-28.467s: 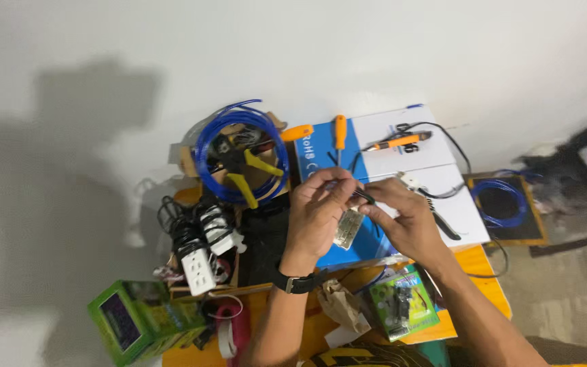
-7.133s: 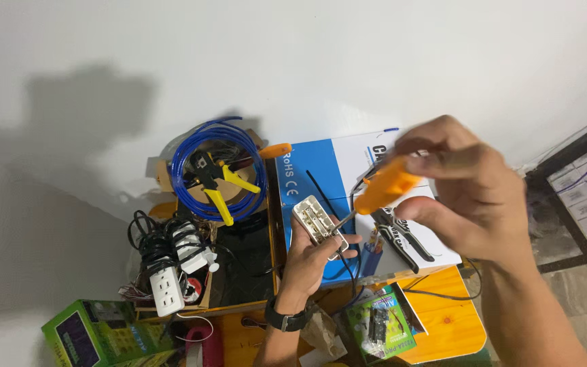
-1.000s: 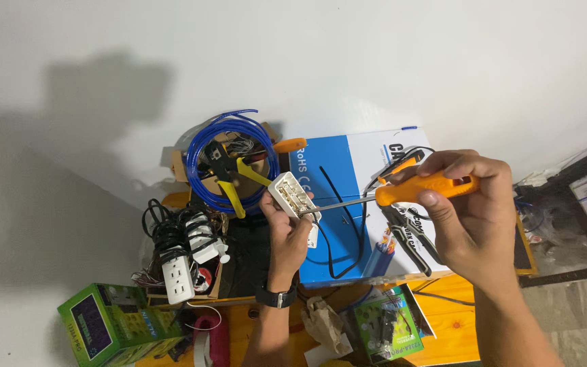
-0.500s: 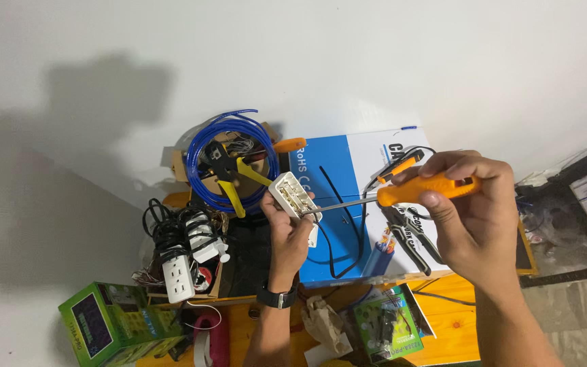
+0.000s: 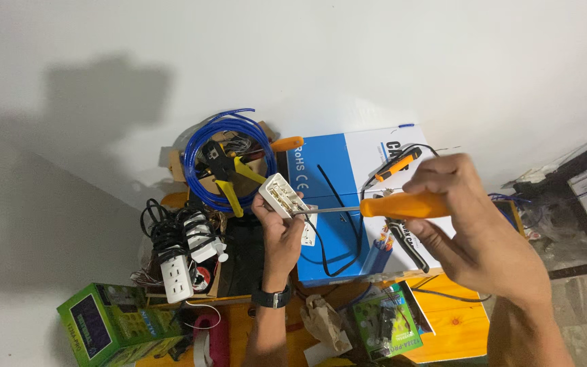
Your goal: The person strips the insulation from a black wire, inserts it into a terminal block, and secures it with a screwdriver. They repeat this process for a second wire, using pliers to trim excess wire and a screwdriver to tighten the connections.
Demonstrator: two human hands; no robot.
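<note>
My left hand holds a small white socket module up over the cluttered table, with a second white piece behind the fingers. My right hand grips an orange-handled screwdriver; its metal shaft runs left and its tip meets the module. A black watch sits on my left wrist.
Below lie a blue and white box, a blue cable coil with yellow-handled crimping pliers, a white power strip with black cords, a green box, a green packet and an orange table.
Over the last second almost nothing moved: the screwdriver tip stays at the module. Seven seconds ago the screwdriver was raised nearer the camera, away from the module.
</note>
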